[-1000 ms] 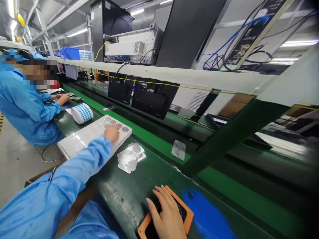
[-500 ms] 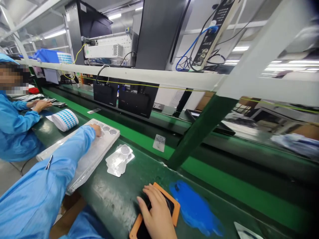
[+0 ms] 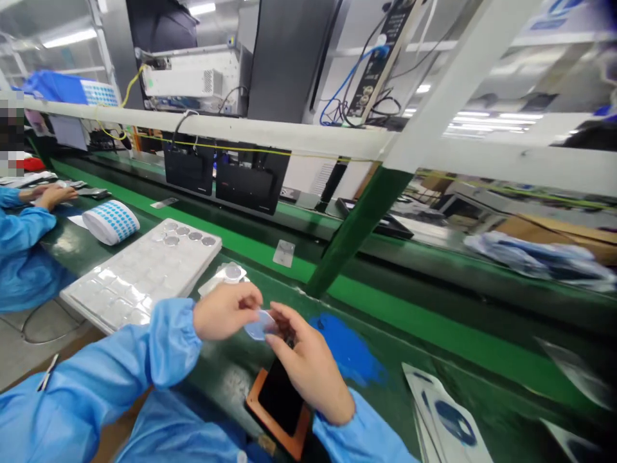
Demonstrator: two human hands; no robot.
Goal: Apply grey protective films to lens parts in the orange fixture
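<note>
Your left hand (image 3: 224,313) and right hand (image 3: 308,366) meet above the dark green conveyor table (image 3: 409,341). Both are pinched on the same small round translucent bluish disc (image 3: 257,325), thumb and fingertips closed on its edges. The disc is held in the air just over the far end of the black phone in its orange rectangular holder (image 3: 278,400), which lies flat under your right wrist. To the left sits the white plastic compartment tray (image 3: 130,283), with a few round pieces at its far end. Beyond it lies a white roll dotted with blue stickers (image 3: 112,222). A co-worker's hand (image 3: 52,195) rests at the far left.
</note>
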